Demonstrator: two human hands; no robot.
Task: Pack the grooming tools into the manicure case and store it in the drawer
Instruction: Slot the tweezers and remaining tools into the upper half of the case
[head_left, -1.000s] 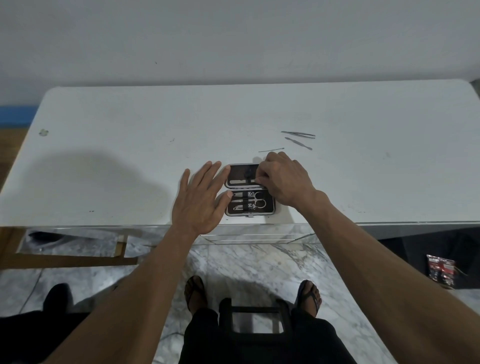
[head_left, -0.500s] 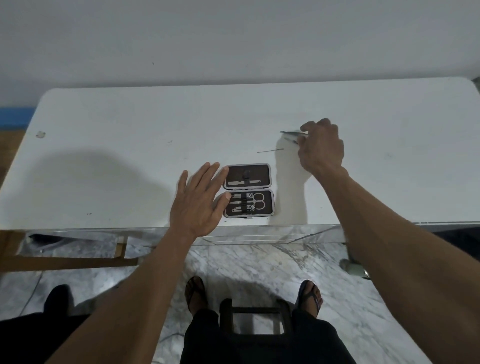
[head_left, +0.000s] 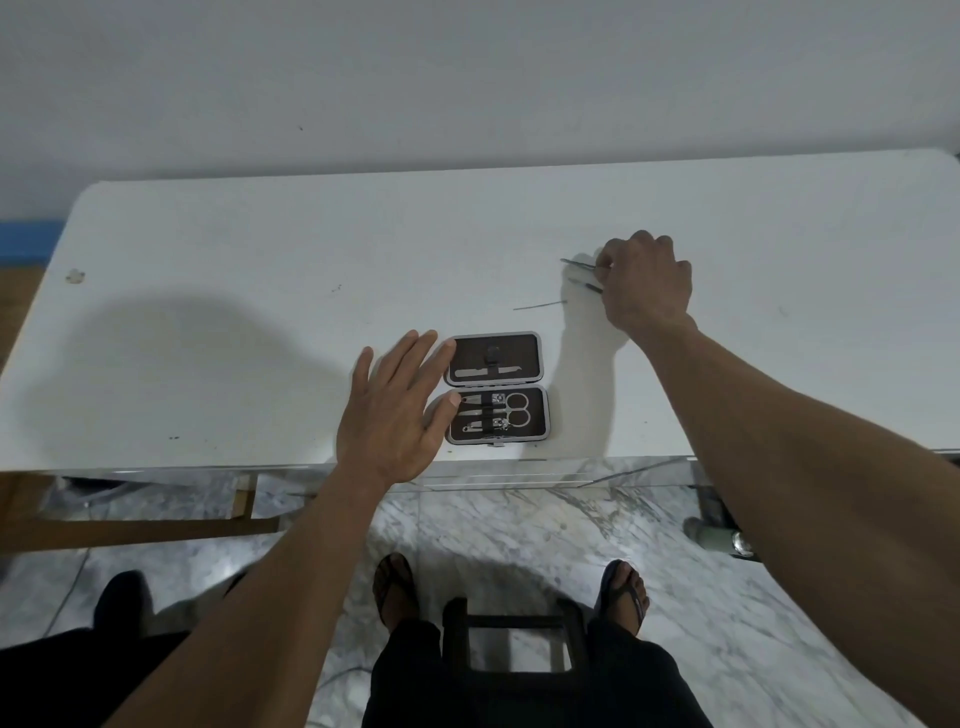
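Your manicure case (head_left: 496, 388) lies open near the desk (head_left: 260, 260) front edge, most slots filled, your left hand (head_left: 397, 413) flat with fingers released beside it. Three thin tools remain: your right hand (head_left: 644, 283) pinches the tweezers (head_left: 576, 263), though its fingertips are hidden; no drawer is visible.

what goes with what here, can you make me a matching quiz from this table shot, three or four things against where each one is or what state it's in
Things:
1. manicure case
2. left hand
3. right hand
4. thin loose tool

States:
a. flat, fingers spread, at the case's left edge
b. lying alone on the table beyond the case
c. open flat near the front edge
d. pinching the tweezers far right

Pairs: 1-c, 2-a, 3-d, 4-b
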